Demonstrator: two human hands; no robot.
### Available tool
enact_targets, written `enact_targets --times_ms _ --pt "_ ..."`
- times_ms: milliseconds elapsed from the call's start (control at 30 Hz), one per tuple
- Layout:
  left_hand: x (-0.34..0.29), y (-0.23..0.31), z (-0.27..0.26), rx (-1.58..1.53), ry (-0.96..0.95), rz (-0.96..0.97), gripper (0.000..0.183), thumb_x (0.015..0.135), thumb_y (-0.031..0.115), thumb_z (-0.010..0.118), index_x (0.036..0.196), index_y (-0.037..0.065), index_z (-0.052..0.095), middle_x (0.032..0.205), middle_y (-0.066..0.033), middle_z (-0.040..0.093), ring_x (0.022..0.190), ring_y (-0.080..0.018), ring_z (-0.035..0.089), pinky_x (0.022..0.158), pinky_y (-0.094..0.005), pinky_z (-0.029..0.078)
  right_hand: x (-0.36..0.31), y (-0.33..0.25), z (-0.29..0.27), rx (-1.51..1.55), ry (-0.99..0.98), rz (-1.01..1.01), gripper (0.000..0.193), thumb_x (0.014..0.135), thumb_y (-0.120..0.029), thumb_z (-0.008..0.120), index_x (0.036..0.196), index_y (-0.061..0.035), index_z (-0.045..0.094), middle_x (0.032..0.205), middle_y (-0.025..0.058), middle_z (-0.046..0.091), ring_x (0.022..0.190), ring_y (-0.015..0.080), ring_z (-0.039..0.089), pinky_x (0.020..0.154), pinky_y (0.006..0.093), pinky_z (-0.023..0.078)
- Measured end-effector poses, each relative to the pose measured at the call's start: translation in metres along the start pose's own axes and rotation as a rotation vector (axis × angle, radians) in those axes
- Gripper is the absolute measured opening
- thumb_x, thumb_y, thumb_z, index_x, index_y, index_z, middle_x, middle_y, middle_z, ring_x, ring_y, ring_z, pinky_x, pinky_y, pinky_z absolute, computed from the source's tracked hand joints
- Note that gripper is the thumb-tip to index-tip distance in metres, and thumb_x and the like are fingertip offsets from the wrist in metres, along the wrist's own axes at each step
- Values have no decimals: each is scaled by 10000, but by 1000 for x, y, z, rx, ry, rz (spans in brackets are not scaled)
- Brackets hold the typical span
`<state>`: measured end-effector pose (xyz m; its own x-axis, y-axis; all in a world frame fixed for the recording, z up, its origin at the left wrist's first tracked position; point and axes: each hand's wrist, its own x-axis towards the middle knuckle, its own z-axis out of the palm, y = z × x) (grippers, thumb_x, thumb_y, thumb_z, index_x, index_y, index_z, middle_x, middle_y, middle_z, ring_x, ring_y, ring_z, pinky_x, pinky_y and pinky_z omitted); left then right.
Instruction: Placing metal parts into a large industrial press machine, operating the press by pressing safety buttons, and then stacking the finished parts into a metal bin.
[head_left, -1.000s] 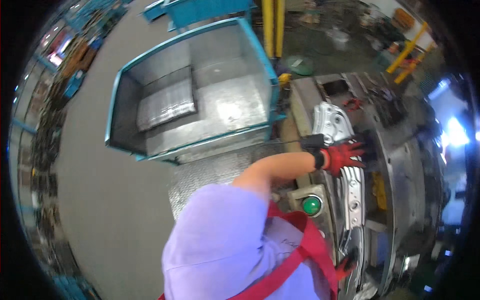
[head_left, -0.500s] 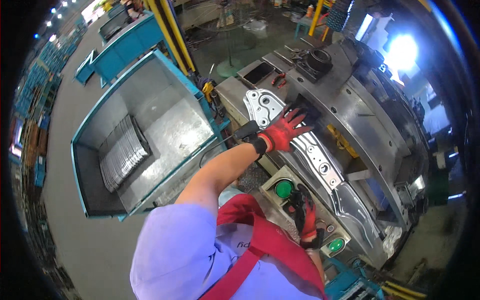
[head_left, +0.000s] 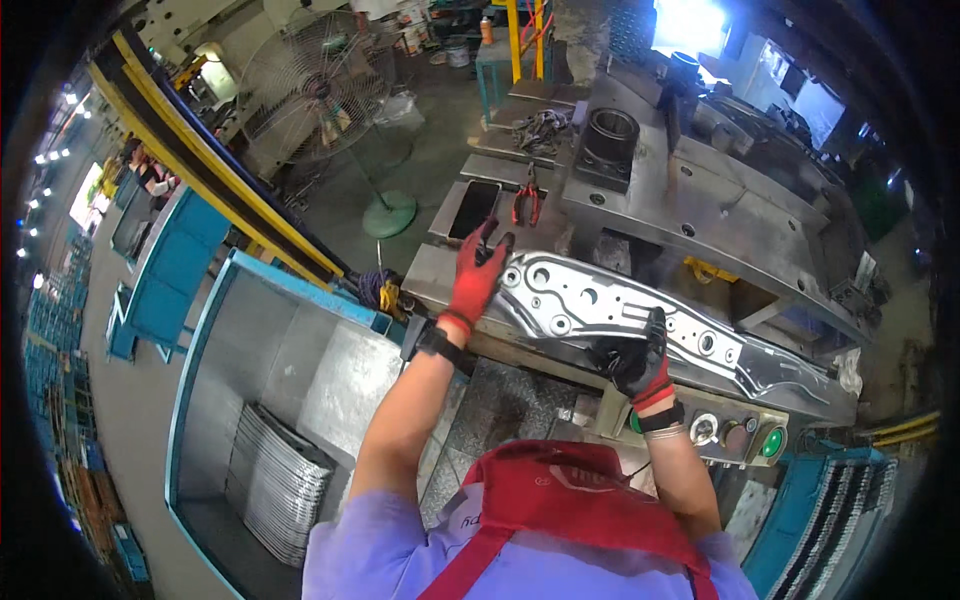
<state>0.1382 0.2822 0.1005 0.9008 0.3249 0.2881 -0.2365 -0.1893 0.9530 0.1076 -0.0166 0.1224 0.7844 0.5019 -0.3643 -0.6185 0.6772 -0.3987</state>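
A long stamped sheet-metal part (head_left: 628,312), silvery with round holes and raised ribs, lies across the front of the press bed. My left hand (head_left: 478,275), in a red and black glove, is closed on the part's left end. Around its near edge, close to the middle, my right hand (head_left: 640,362) is closed, with the thumb over the top and the other fingers partly hidden. Just below the right hand is a control panel (head_left: 683,415) with round buttons, including a green button (head_left: 773,442) at its right end.
Red-handled pliers (head_left: 526,203) lie on the bed behind the part, near a dark round fixture (head_left: 609,140). To the left, a blue-edged metal bin (head_left: 185,420) holds stacked metal parts (head_left: 275,485). A rack of parts (head_left: 835,530) stands at lower right. A fan (head_left: 318,90) stands behind.
My left hand has gone from lying spread over the part to gripping its left end. My right hand has left the control panel for the part's near edge. The view has turned.
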Motion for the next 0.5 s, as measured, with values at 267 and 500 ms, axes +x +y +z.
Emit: enact_targets --times_ms 267,500 --pt "-9 -42 -11 -618 -470 -405 498 939 352 431 1267 -22 459 1246 -79 522 1127 -144 486 988 -283 345 3 14 14 -7 -17 -200 637 832 -595 454 1260 -124 457 1232 106 524 1102 295 523 885 510 450" --pt "-59 -12 -23 -750 -302 -690 446 968 308 360 1276 -6 436 1236 -87 526 1114 -175 504 992 -309 359 -1 18 -6 17 13 -228 627 830 -578 460 1266 -127 451 1264 103 498 1134 307 498 911 523 425"
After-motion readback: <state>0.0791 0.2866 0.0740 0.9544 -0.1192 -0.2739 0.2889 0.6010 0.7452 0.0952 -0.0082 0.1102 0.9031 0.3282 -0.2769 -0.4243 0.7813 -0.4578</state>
